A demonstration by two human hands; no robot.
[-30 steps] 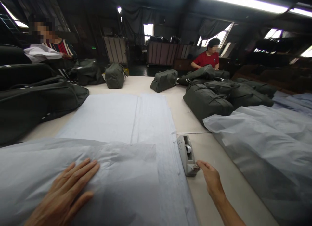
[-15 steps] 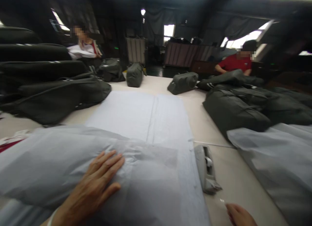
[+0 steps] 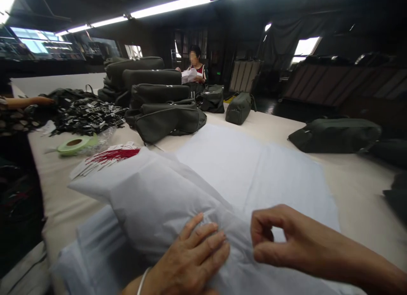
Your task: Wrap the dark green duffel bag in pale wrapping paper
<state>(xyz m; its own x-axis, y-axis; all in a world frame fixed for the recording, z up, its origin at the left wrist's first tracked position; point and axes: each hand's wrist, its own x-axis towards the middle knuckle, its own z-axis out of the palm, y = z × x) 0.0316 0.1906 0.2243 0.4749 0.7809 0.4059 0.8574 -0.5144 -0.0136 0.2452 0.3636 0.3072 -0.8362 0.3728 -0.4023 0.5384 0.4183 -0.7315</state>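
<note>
A white wrapped bundle (image 3: 152, 193) lies across the near part of the table, over flat white sheets (image 3: 222, 155). My left hand (image 3: 197, 252) rests on the bundle with its fingers spread. Just to the right, my right hand (image 3: 273, 235) is over the bundle, its fingers curled toward the thumb; whatever they may hold is hidden or too small to name. Red strings with white tags (image 3: 114, 156) lie at the bundle's far left end.
Dark bags (image 3: 171, 121) are stacked beyond the bundle, with more bags (image 3: 337, 135) at the right. Green tape (image 3: 74, 146) and a pile of black straps (image 3: 92, 115) lie at the left. A person's arm (image 3: 28, 102) reaches in there. Another person (image 3: 199, 70) is behind the bags.
The view has swung left, bringing the tape and strap pile into sight. My right hand has come from the table beside the tape dispenser to over the bundle. My left hand still rests on the bundle.
</note>
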